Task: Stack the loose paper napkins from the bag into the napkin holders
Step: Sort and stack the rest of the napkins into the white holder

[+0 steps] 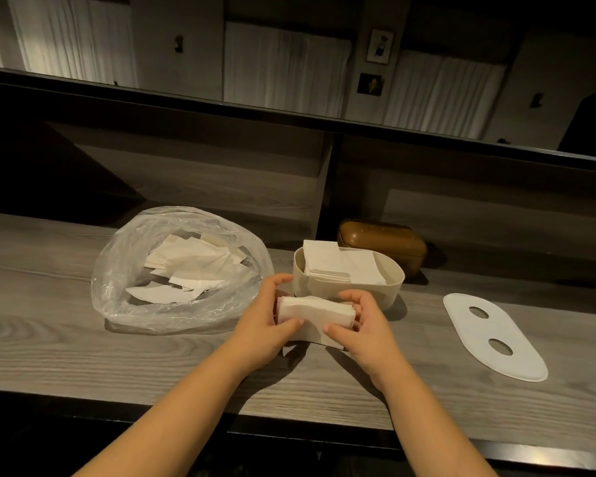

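Observation:
A small stack of white paper napkins (315, 309) is held between both hands just above the wooden counter. My left hand (267, 321) grips its left end with thumb in front and fingers behind. My right hand (362, 321) grips its right end the same way. Right behind them stands an open cream oval napkin holder (355, 290) with stacked napkins (327, 261) in it. To the left, a clear plastic bag (124, 270) lies open with several loose napkins (186, 266) inside.
A white oval lid (496, 325) with two holes lies flat on the counter at the right. A brown closed holder (386, 241) sits behind the cream one. A dark raised shelf runs along the back. The counter's front edge (289, 421) is near my forearms.

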Available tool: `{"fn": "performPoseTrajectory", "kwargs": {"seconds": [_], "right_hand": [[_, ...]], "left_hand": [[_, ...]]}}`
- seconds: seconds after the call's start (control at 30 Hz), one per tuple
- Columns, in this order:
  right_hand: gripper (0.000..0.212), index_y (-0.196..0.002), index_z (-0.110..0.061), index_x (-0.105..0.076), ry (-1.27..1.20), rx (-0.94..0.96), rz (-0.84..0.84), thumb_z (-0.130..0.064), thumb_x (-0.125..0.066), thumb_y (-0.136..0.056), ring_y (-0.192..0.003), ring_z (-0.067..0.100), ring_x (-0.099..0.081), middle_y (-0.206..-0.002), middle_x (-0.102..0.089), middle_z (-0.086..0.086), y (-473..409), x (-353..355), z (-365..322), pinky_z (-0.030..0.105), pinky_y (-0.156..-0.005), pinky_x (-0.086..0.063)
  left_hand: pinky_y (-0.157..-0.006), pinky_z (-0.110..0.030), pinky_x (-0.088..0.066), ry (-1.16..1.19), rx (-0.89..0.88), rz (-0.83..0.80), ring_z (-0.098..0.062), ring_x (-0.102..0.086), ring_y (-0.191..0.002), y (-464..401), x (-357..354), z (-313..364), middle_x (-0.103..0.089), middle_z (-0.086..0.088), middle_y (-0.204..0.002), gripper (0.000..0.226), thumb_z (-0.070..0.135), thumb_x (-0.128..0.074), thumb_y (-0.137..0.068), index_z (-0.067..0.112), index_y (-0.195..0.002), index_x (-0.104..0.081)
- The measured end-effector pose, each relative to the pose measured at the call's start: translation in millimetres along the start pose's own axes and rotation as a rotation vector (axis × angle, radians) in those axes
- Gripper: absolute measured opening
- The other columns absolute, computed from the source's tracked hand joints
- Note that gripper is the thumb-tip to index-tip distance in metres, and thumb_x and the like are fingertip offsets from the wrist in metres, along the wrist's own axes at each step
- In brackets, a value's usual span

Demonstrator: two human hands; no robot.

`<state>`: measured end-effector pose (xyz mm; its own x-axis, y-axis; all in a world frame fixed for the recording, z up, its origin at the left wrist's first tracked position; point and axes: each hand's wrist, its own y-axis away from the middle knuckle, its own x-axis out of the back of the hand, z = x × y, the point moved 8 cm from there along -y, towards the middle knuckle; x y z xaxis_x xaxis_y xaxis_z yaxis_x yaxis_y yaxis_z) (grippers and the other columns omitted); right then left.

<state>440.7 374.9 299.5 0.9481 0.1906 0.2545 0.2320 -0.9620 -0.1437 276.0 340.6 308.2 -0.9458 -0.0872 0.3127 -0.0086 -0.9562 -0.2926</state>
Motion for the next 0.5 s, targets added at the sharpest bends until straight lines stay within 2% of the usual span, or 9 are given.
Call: {"fn": "performPoseTrajectory", "kwargs": {"seconds": [0.1, 0.17, 0.33, 0.43, 0.5], "right_hand": [[0.063, -0.122, -0.035, -0.045, 0.044, 0.002, -0.112, -0.013, -0.082, -0.076, -0.113, 0.016, -0.056, -0.123, -0.052, -0.006, 1, -10, 0, 0.036, -0.091, -0.056], [0.07, -0.129, -0.034, -0.043, 0.057, 0.013, -0.138, -0.016, -0.084, -0.074, -0.114, 0.015, -0.055, -0.125, -0.051, -0.007, 2, -12, -3, 0.036, -0.093, -0.056], [0.061, -0.127, -0.031, -0.042, 0.103, -0.006, -0.105, -0.009, -0.077, -0.081, -0.112, 0.013, -0.051, -0.121, -0.048, -0.009, 2, -9, -3, 0.035, -0.092, -0.055], [0.048, -0.116, -0.028, -0.05, 0.044, 0.017, -0.052, -0.006, -0.075, -0.081, -0.106, 0.014, -0.058, -0.117, -0.056, -0.004, 2, -4, -8, 0.034, -0.086, -0.058], [0.042, -0.111, -0.023, -0.054, -0.087, -0.015, -0.002, -0.004, -0.076, -0.08, -0.102, 0.018, -0.065, -0.11, -0.065, -0.001, 2, 3, -10, 0.033, -0.08, -0.06]], "left_hand": [[-0.087, -0.019, -0.053, 0.039, 0.008, -0.114, -0.012, -0.06, -0.105, 1, -12, 2, -0.052, 0.002, -0.122, 0.072, 0.009, -0.066, -0.091, 0.044, -0.139, -0.025], [-0.087, -0.017, -0.052, 0.052, 0.004, -0.151, -0.011, -0.059, -0.107, 1, -15, 4, -0.049, 0.005, -0.124, 0.083, 0.006, -0.068, -0.088, 0.044, -0.142, -0.018], [-0.086, -0.022, -0.054, 0.045, 0.02, -0.143, -0.016, -0.059, -0.103, 1, -10, 6, -0.046, 0.0, -0.12, 0.084, 0.004, -0.067, -0.088, 0.043, -0.142, -0.015], [-0.085, -0.034, -0.058, 0.123, 0.072, -0.088, -0.022, -0.064, -0.102, -3, -5, -3, -0.057, -0.006, -0.115, 0.07, 0.009, -0.072, -0.087, 0.038, -0.138, -0.035], [-0.087, -0.042, -0.058, 0.177, 0.137, -0.066, -0.025, -0.067, -0.103, -3, 2, -10, -0.065, -0.008, -0.112, 0.049, 0.01, -0.077, -0.083, 0.027, -0.124, -0.055]]}}
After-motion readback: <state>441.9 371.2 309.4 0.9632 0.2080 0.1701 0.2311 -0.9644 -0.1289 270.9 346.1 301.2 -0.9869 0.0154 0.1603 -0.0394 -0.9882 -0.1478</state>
